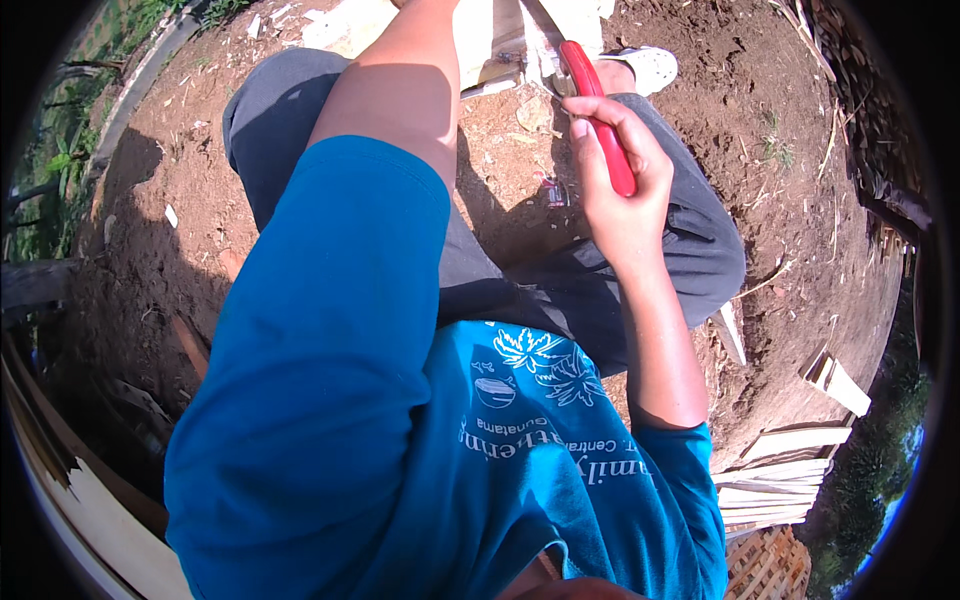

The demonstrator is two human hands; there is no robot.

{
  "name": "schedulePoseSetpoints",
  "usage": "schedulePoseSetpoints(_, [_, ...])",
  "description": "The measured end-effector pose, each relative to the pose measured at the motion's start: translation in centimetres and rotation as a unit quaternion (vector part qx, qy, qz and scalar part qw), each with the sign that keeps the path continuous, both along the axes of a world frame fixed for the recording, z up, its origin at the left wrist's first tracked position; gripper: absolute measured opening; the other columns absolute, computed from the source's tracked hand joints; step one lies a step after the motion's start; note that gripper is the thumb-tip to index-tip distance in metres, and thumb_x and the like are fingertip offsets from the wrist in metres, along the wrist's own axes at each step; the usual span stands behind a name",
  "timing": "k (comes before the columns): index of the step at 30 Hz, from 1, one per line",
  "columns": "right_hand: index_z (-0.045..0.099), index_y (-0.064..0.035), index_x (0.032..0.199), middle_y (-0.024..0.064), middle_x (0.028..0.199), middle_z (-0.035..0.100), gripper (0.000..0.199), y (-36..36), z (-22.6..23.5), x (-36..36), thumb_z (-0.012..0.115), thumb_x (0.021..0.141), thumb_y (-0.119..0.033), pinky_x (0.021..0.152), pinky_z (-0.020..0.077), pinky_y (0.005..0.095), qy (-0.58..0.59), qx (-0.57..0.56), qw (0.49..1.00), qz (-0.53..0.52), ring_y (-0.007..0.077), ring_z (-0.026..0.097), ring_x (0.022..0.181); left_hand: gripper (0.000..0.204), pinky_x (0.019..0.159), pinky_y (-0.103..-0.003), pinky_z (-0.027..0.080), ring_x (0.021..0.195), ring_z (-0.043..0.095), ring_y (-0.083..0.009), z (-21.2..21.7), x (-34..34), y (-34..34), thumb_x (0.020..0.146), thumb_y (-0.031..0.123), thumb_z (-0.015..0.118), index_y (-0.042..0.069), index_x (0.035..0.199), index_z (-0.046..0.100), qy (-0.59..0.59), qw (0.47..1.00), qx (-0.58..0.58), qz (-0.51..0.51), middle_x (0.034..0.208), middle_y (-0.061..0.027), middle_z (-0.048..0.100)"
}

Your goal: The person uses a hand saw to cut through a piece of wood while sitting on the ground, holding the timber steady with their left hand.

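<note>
My right hand (618,175) is closed around the red handle of a knife (598,110), whose blade end points away from me toward pale pieces of split wood (500,45) lying on the dirt between my knees. My left forearm (400,80) reaches forward to the same wood. My left hand is cut off by the top edge of the picture, so its grip is hidden. I am seated in a blue shirt and dark grey trousers, and a white shoe (645,65) shows beyond the knife.
Bare reddish dirt (800,200) lies all around. Thin pale wooden slats (780,480) are stacked at the lower right, with a woven piece (765,565) below them. Loose boards (80,500) lie at the lower left. Grass and a curb (130,90) run along the upper left.
</note>
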State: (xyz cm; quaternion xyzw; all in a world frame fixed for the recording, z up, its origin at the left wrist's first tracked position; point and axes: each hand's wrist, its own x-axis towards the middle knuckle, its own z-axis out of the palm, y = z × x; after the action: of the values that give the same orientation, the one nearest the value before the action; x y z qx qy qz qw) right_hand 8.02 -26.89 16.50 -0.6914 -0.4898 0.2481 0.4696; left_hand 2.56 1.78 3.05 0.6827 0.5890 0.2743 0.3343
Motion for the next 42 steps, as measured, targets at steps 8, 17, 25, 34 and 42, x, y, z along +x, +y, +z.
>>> schedulePoseSetpoints(8, [0.074,-0.0040,0.110,-0.0037,0.082,0.066,0.014,4.4,-2.5,1.7,0.066,0.100,-0.009,0.059,0.0404,0.0177,0.001,0.040,0.999,-0.003,0.0002,0.053,0.068,0.030,0.066,-0.041,0.055,0.075,0.072,-0.0247,0.4,0.2,-0.7,0.086,0.040,0.060,0.017,0.082,0.079,-0.010,1.000,-0.010,-0.012,0.084,-0.0080,0.076])
schedulePoseSetpoints(17, [0.075,-0.0089,0.098,0.0115,0.093,0.074,0.009,12.9,-7.1,5.0,0.073,0.089,-0.010,0.086,0.0540,0.0357,-0.247,0.157,0.956,-0.027,0.0243,0.071,0.095,0.031,0.067,-0.042,0.055,0.076,0.072,-0.0252,2.0,1.4,-2.1,0.087,0.039,0.060,0.016,0.084,0.079,-0.046,0.993,-0.110,0.011,0.084,-0.0080,0.076])
schedulePoseSetpoints(25, [0.073,-0.0062,0.104,0.0096,0.101,0.074,0.014,11.1,-8.4,2.0,0.069,0.091,-0.002,0.093,0.0528,0.0358,-0.103,0.205,0.972,-0.044,0.0203,0.069,0.100,0.031,0.067,-0.045,0.056,0.069,0.072,-0.0276,-0.1,0.3,-0.7,0.087,0.039,0.058,0.016,0.089,0.079,0.103,0.992,0.060,-0.044,0.085,-0.0108,0.076])
schedulePoseSetpoints(34, [0.075,-0.0062,0.110,0.0041,0.090,0.074,0.017,11.1,-8.0,1.8,0.066,0.095,-0.007,0.077,0.0528,0.0250,-0.075,0.161,0.984,-0.011,0.0076,0.067,0.083,0.031,0.063,-0.044,0.057,0.069,0.072,-0.0267,-1.0,1.6,2.4,0.091,0.032,0.055,0.011,0.082,0.076,-0.062,0.986,-0.127,-0.088,0.078,-0.0128,0.073])
schedulePoseSetpoints(42, [0.072,-0.0013,0.109,0.0066,0.096,0.073,0.014,-8.1,-1.0,-0.4,0.064,0.098,-0.001,0.077,0.0507,0.0246,-0.015,0.013,0.999,-0.048,0.0082,0.065,0.086,0.037,0.071,-0.045,0.056,0.079,0.071,-0.0291,0.5,1.2,0.9,0.093,0.035,0.050,0.009,0.089,0.076,0.057,0.996,-0.030,-0.056,0.087,-0.0148,0.073])
